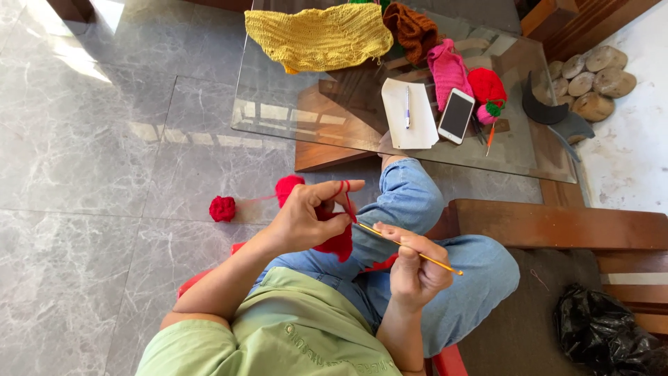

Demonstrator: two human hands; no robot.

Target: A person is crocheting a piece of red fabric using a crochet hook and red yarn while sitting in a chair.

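Note:
My left hand (pixel 309 217) pinches a piece of red crochet work (pixel 339 241) over my lap, with red yarn looped over the index finger. My right hand (pixel 412 264) grips a thin yellow crochet hook (pixel 431 261), whose tip points into the red piece. A red strand runs left from the work to a small red yarn ball (pixel 223 208) on the grey tiled floor, and a second red ball (pixel 287 186) shows just behind my left hand. I sit with legs crossed in blue jeans (pixel 417 202).
A glass-topped table (pixel 306 118) in front holds a yellow knitted piece (pixel 319 36), brown (pixel 413 29) and pink (pixel 447 69) knits, a red crocheted item (pixel 486 88), paper with a pen (pixel 408 106) and a phone (pixel 456 115). A black bag (pixel 604 335) lies on the wooden bench at right.

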